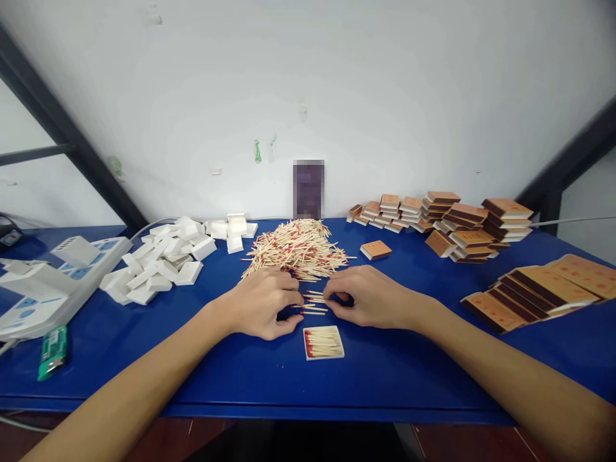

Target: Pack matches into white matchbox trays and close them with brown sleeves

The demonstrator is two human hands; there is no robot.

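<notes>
Several loose matchsticks (pixel 315 308) lie side by side on the blue table, red heads to the left. At their head ends is my left hand (pixel 267 303), its curled index finger and thumb apart. My right hand (pixel 368 296) has thumb and index finger pinched at the plain ends of the upper sticks. Just behind both hands rises a big heap of matches (pixel 301 247). Nearer me, a white matchbox tray (pixel 343 350) holds a layer of matches, heads to the left.
White empty trays (pixel 166 256) are piled at left, beside a white power strip (pixel 96 269) and a green packet (pixel 52 351). Matchbox sleeves (pixel 543 282) lie at right. Stacked matchboxes (pixel 462 224) stand behind them, and one single matchbox (pixel 375 249) lies right of the heap.
</notes>
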